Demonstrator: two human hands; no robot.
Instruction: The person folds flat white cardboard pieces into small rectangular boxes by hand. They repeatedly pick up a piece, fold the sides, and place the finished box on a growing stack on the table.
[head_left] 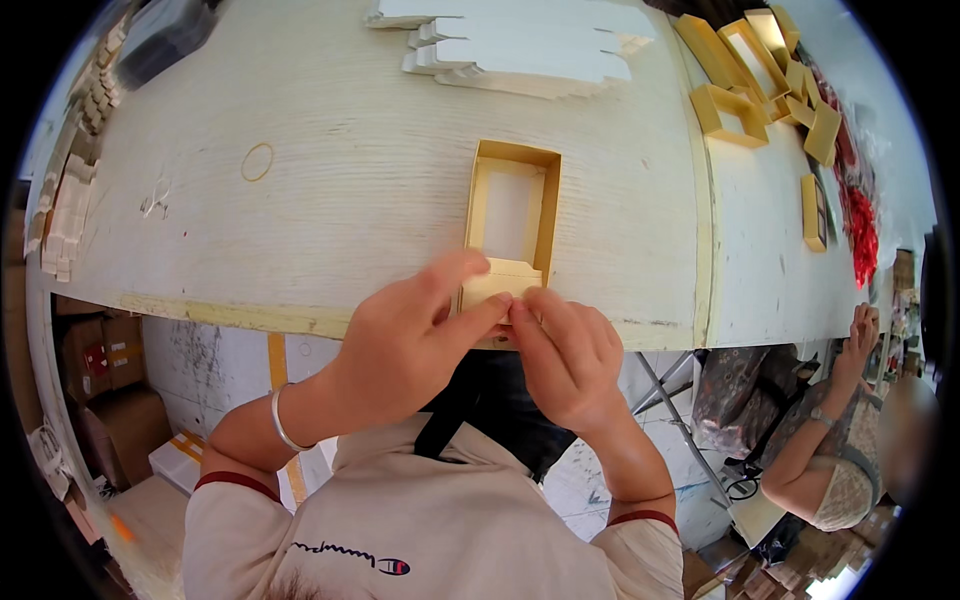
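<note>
A gold cardboard box (551,205) with a pale inside lies open on the table near its front edge, its long side pointing away from me. At its near end a flap (505,274) stands partly unfolded. My left hand (405,335) has its thumb pressed on this flap, and its index finger is raised beside the box's left wall. My right hand (570,355) pinches the near edge of the box, its thumb and fingertips meeting the left thumb. The lower fingers of both hands are hidden below the near end.
Flat white card blanks (540,50) are stacked at the far side. Several gold boxes (735,115) lie at the far right, by red material (862,235). A rubber band (257,162) rests on the left. A co-worker's arm (815,430) reaches the table at right.
</note>
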